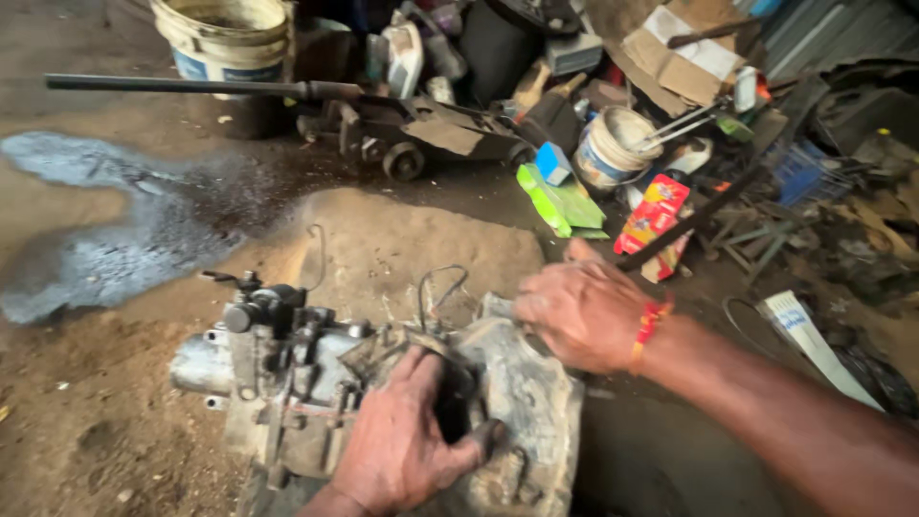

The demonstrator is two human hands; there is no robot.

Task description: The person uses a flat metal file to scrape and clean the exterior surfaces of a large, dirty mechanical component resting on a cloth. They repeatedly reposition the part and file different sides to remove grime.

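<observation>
Dirt floor under us, oil-stained, with a dark wet patch (105, 230) spreading off to the left, and right in the middle sits a grimy metal pump (316, 393). We see it lying on its side, long axis running left to right, its pale round end pointing left and its broad flat housing toward the right. Our left hand (402, 440) is on top of it, fingers curled into a dark opening in the housing, thumb hooked around the near edge. Our right hand (584, 311) is at the far right corner of the housing, fingers bunched together there; whether they pinch anything we cannot tell. Open ground lies left and ahead of the pump. Farther back a floor jack (402, 134) with its long handle, two buckets (230, 38) and piled clutter close off the far and right sides.
</observation>
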